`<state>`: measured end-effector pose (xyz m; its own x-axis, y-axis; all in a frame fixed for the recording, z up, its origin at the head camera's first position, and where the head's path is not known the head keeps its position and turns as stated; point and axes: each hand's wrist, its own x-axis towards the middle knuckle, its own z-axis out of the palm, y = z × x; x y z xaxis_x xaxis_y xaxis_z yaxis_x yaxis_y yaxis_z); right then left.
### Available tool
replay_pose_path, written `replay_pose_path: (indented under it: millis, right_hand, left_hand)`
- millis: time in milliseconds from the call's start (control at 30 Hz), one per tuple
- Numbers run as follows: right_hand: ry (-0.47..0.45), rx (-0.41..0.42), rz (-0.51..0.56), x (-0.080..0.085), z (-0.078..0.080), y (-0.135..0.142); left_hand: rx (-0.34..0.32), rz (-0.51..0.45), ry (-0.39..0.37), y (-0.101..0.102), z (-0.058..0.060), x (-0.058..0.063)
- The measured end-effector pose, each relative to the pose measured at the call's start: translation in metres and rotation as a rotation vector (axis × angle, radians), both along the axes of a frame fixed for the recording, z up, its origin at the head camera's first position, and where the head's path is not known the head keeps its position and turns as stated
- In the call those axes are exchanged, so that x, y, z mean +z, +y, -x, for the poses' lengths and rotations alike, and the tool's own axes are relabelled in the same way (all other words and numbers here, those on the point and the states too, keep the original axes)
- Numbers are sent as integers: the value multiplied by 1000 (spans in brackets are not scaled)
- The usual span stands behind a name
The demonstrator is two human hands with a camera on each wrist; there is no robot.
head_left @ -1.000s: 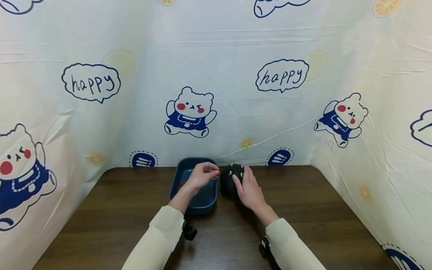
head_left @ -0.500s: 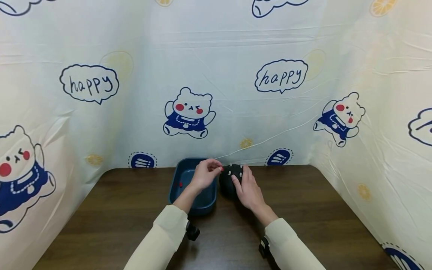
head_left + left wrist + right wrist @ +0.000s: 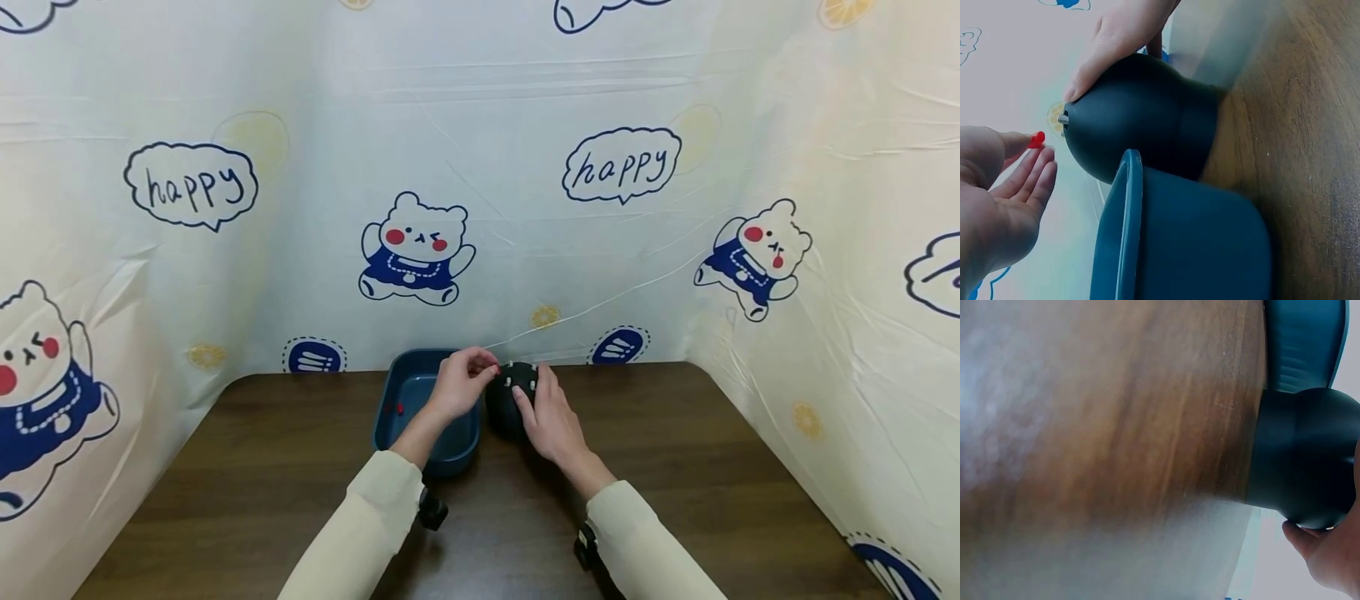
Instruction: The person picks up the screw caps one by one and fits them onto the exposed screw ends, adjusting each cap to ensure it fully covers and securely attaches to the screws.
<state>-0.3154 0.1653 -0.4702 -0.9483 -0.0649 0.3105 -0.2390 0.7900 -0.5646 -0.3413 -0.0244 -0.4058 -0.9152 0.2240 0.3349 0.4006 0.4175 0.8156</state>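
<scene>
A black, dome-topped object (image 3: pixel 501 421) stands on the table with several short metal screws (image 3: pixel 1063 119) sticking up from its top. My right hand (image 3: pixel 553 421) grips it from the right side, the thumb lying over the front of the dome. With thumb and fingertips my left hand (image 3: pixel 461 385) pinches a small red cap-like piece (image 3: pixel 1036 140), close beside the screws in the left wrist view. Under that hand and just left of the dome is a blue rectangular bin (image 3: pixel 450 468). Another small red piece (image 3: pixel 400 408) lies inside the bin.
The brown wooden table (image 3: pixel 262 492) has a printed white curtain (image 3: pixel 525 275) along its back and sides. The bin's rim (image 3: pixel 1129 219) rises right next to the dome. Each sleeve has a black wrist camera strapped at the cuff.
My left hand has moved a little to the right and up with the red piece, from over the bin to the dome's top. The right hand keeps its hold on the dome.
</scene>
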Motion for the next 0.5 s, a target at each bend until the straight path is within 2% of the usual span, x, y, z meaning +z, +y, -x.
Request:
replay_pose_path:
  millis: [500]
  right_hand:
    - [7, -13, -21, 0, 0, 0]
  left_hand:
    - [-29, 22, 41, 13, 7, 5]
